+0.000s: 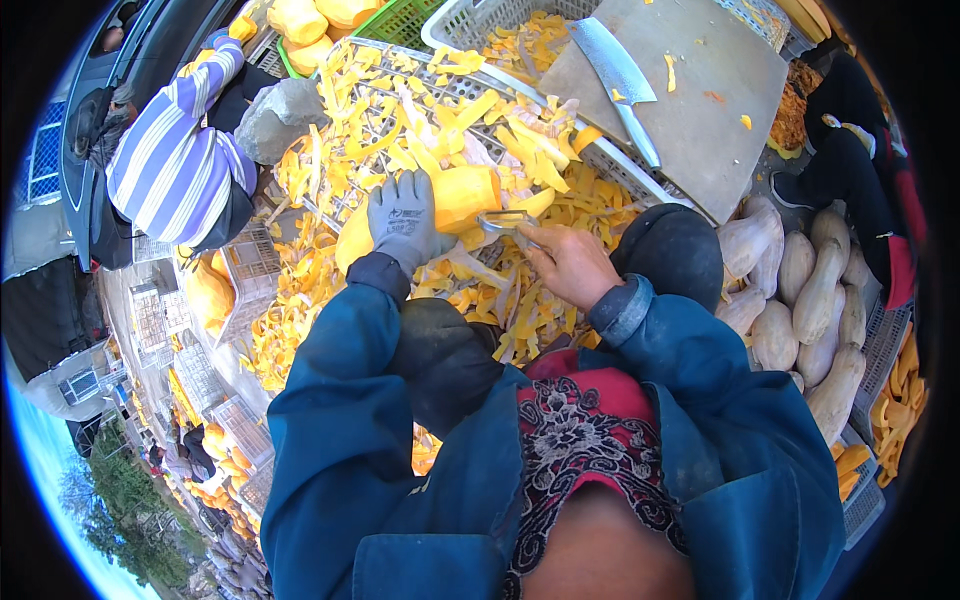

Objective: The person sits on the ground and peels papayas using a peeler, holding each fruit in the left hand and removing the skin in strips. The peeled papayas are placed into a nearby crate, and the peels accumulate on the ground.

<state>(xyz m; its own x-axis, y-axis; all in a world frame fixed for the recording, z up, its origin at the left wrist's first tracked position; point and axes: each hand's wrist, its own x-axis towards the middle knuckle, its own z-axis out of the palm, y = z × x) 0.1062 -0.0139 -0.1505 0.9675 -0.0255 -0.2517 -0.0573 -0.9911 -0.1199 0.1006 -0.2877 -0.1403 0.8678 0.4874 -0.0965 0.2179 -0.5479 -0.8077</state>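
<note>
My left hand [407, 221], in a grey coated work glove, presses on a peeled orange squash [466, 198]. The squash lies across a perforated crate [480, 139] heaped with peelings, and the glove covers its middle. In my bare right hand [570, 262] is a peeler with a metal head [507, 220], held close to the near side of the squash's right end. Whether the blade touches the flesh cannot be told. Yellow and pale peel strips [517, 311] pile up below both hands, between my knees.
A cleaver [621, 79] rests on a large board [690, 105] at the upper right. Unpeeled squashes [806, 292] lie to my right. Another person in a striped top [184, 150] works at the upper left beside a grey rock [281, 120]. A green crate [401, 22] stands at the top.
</note>
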